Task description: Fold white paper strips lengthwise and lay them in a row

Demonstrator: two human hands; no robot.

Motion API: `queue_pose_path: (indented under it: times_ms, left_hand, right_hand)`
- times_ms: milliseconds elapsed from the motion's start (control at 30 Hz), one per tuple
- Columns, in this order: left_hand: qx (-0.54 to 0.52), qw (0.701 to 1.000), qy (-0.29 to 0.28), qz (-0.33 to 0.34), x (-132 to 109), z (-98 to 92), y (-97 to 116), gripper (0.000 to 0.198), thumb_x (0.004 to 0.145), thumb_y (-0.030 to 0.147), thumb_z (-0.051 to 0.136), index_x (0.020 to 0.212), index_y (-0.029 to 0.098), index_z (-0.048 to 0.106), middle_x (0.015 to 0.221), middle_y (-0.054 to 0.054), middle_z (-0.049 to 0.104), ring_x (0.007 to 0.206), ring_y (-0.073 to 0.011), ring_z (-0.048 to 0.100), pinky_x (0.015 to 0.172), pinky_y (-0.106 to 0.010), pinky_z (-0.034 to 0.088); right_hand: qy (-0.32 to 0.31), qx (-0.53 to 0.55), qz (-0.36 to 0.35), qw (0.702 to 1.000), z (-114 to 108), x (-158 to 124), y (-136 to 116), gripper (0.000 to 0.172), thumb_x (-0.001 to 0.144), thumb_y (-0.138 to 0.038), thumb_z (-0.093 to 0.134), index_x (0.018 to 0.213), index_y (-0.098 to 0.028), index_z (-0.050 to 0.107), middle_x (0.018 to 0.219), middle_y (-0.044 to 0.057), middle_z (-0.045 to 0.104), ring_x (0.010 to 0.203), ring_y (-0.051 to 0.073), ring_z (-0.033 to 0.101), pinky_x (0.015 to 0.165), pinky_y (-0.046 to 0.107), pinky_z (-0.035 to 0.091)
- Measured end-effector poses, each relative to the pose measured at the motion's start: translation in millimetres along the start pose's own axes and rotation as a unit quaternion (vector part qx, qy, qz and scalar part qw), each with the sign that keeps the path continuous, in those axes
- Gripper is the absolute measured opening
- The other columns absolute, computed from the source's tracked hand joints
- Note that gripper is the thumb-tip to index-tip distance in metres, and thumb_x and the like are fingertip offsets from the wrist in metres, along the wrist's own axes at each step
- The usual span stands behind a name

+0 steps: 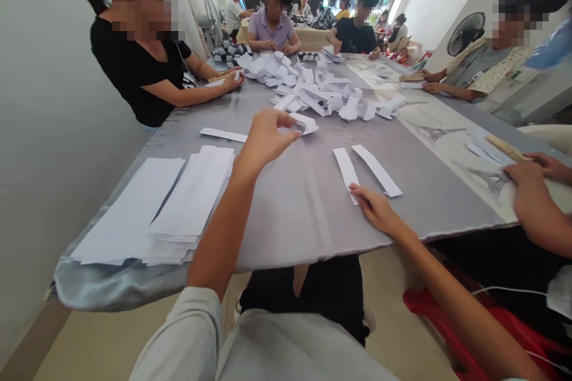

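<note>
The left hand (267,140) is raised above the gray table cloth (286,214), its fingers drawn together and pinching the end of a folded paper strip (305,124). The right hand (374,209) lies open and low on the cloth, its fingertips (355,189) at the lower end of two flat paper strips (345,172), which sit side by side and slightly apart. A wide stretch of gray cloth lies between the hands and runs down to the table's near edge (313,250), where the cloth folds over. Left of the left forearm are two stacks of long paper sheets (192,190), close to the table's left edge, and a single loose strip (223,134) lies just beside the left hand. Farther out, a heap of folded strips (308,86) spreads across the middle of the table. On the right, a co-worker's hands (531,181) work near a wooden ruler (504,147), well beyond the flat strips, over a printed tower picture (480,177) on the cloth. More people sit around the table, one with hands (232,80) at the far left of the heap. A red stool (465,309) stands under the right arm.
</note>
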State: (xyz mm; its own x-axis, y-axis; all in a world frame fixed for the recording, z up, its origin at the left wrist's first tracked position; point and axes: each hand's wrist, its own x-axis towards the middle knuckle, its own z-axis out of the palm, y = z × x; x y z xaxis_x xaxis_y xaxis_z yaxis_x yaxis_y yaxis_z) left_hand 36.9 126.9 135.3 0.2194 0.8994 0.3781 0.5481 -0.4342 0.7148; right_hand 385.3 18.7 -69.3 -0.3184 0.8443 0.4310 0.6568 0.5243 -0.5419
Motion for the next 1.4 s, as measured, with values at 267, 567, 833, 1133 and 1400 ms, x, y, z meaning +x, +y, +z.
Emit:
queue_pose_path:
  times_ms: [267, 567, 833, 1133, 1400]
  left_hand:
    - [0.212, 0.966, 0.007, -0.15, -56, -32.6, -30, 0.029, 0.085, 0.04, 0.075, 0.11, 0.026, 0.077, 0.119, -0.008, 0.078, 0.115, -0.0346, 0.069, 0.1, -0.05, 0.053]
    - [0.349, 0.913, 0.021, -0.211, -116, -70.0, -102, 0.045, 0.085, 0.044, 0.074, 0.123, 0.021, 0.075, 0.129, -0.015, 0.074, 0.124, -0.0435, 0.065, 0.104, -0.055, 0.048]
    - [0.327, 0.916, 0.009, -0.233, -141, -73.3, -105, 0.047, 0.087, 0.037, 0.071, 0.13, 0.019, 0.073, 0.138, -0.015, 0.07, 0.132, -0.041, 0.06, 0.104, -0.05, 0.05]
    - [0.292, 0.939, 0.054, -0.171, -150, -76.8, -109, 0.045, 0.088, 0.033, 0.064, 0.129, 0.018, 0.072, 0.135, -0.011, 0.073, 0.126, -0.0343, 0.067, 0.111, -0.045, 0.048]
    - [0.257, 0.953, 0.059, -0.151, -151, -73.7, -108, 0.054, 0.088, 0.016, 0.049, 0.138, 0.012, 0.069, 0.13, -0.015, 0.075, 0.111, -0.0285, 0.075, 0.107, -0.041, 0.053]
  right_hand:
    - [0.002, -0.033, -0.017, 0.999, 4, -4, 16, 0.057, 0.101, -0.013, 0.044, 0.155, -0.024, 0.055, 0.158, 0.01, 0.055, 0.148, 0.028, 0.052, 0.126, 0.056, 0.042]
    - [0.039, -0.056, -0.002, 0.998, 7, -5, 17, 0.056, 0.094, -0.009, 0.046, 0.147, -0.02, 0.063, 0.151, 0.012, 0.063, 0.141, 0.029, 0.06, 0.122, 0.057, 0.048]
    - [0.06, -0.06, -0.009, 0.996, 10, -2, 18, 0.046, 0.094, -0.014, 0.049, 0.135, -0.018, 0.068, 0.142, 0.014, 0.069, 0.133, 0.031, 0.066, 0.115, 0.053, 0.054]
    - [0.07, -0.063, -0.012, 0.996, 12, -2, 23, 0.037, 0.093, -0.018, 0.053, 0.125, -0.019, 0.071, 0.135, 0.015, 0.073, 0.125, 0.033, 0.071, 0.108, 0.055, 0.058]
    - [0.074, -0.045, -0.01, 0.996, 9, -3, 15, 0.037, 0.094, -0.019, 0.055, 0.126, -0.021, 0.072, 0.137, 0.012, 0.072, 0.129, 0.034, 0.069, 0.111, 0.056, 0.056]
